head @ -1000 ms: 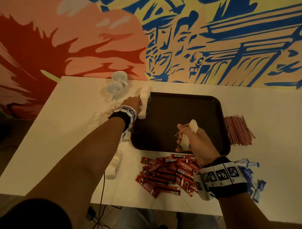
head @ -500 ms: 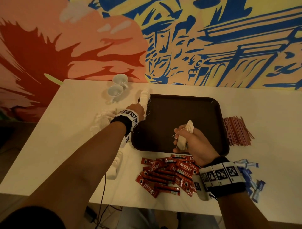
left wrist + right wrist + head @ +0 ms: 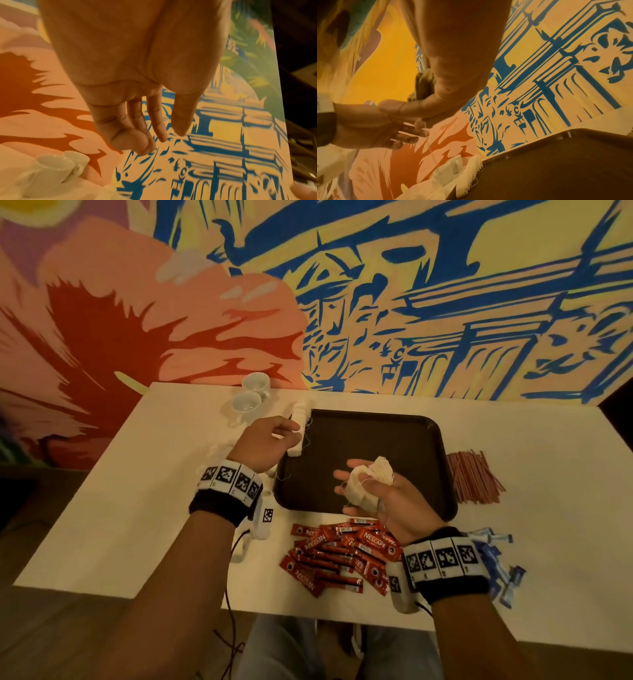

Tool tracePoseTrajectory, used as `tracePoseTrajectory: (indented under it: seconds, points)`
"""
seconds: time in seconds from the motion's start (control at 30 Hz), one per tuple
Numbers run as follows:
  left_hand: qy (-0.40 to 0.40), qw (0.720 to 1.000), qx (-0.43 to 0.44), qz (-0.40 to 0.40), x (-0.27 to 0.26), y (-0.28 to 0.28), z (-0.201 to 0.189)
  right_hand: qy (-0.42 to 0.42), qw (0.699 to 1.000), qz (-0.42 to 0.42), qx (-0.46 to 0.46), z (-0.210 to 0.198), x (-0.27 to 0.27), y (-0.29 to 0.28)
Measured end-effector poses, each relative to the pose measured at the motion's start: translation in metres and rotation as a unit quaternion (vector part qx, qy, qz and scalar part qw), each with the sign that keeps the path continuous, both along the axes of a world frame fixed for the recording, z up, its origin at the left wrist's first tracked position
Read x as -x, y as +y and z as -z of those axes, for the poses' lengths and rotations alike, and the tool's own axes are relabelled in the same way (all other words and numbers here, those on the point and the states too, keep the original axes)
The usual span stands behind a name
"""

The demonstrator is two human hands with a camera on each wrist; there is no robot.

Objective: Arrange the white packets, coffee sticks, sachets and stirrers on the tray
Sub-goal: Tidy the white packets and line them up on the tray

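Cradling a bunch of white packets (image 3: 368, 486) in its upturned palm, fingers loosely curled around them, the right hand (image 3: 387, 498) hovers over the dark tray's (image 3: 421, 440) near edge. The left hand (image 3: 265, 441) hangs empty, fingers relaxed, beside a row of packets (image 3: 298, 428) along the tray's left rim. Coffee sticks (image 3: 342, 553) lie heaped before the tray.

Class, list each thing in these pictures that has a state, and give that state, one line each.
Tray: bare inside.
White packets: held in right hand.
Left hand: holds nothing, fingers relaxed.
Coffee sticks: heaped on table.
Stirrers: piled beside tray.
Cups: upright.
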State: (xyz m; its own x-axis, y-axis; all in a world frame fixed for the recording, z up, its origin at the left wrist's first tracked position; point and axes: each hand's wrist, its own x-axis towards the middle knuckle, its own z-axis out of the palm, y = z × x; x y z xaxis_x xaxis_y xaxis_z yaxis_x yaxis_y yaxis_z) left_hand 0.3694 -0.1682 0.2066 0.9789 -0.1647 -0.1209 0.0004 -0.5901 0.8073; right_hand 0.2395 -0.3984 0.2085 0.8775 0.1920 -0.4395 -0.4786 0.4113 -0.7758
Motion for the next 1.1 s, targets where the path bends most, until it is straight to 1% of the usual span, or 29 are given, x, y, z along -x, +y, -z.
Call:
tracePoseTrajectory:
  seconds: [0.13, 0.3, 0.43, 0.6, 0.67, 0.77, 0.87, 0.97, 1.03, 1.1]
  points:
    - [0.002, 0.997, 0.073, -0.006, 0.052, -0.002, -0.01, 0.013, 0.999, 0.027, -0.019, -0.002, 0.022, 0.008]
    - [0.033, 0.993, 0.11, 0.007, 0.107, -0.01, -0.006, 0.053, 0.997, 0.061, 0.006, 0.005, 0.049, 0.018]
    - [0.071, 0.986, 0.149, 0.035, 0.142, -0.015, -0.004, 0.039, 0.997, 0.058, 0.025, 0.011, 0.066, 0.022]
    - [0.118, 0.967, 0.203, 0.102, 0.174, -0.015, -0.005, 0.004, 0.998, 0.051, 0.032, 0.009, 0.077, 0.027]
    - [0.1, 0.97, 0.194, 0.11, 0.181, -0.017, -0.005, -0.007, 0.997, 0.056, 0.053, 0.005, 0.079, 0.031]
    - [0.026, 0.984, 0.157, 0.084, 0.186, -0.02, -0.004, -0.02, 0.995, 0.061, 0.072, 0.0, 0.082, 0.038]
    - [-0.017, 0.984, 0.172, 0.046, 0.188, -0.022, -0.002, -0.021, 0.992, 0.064, 0.102, -0.002, 0.086, 0.041]
    - [-0.054, 0.984, 0.168, 0.021, 0.189, -0.023, -0.003, -0.028, 0.994, 0.055, 0.088, -0.003, 0.09, 0.043]
    - [-0.064, 0.985, 0.162, 0.02, 0.19, -0.023, -0.003, -0.034, 0.996, 0.04, 0.071, -0.002, 0.093, 0.043]
    - [-0.071, 0.985, 0.158, 0.02, 0.192, -0.023, -0.004, -0.049, 0.995, 0.029, 0.081, 0.0, 0.095, 0.041]
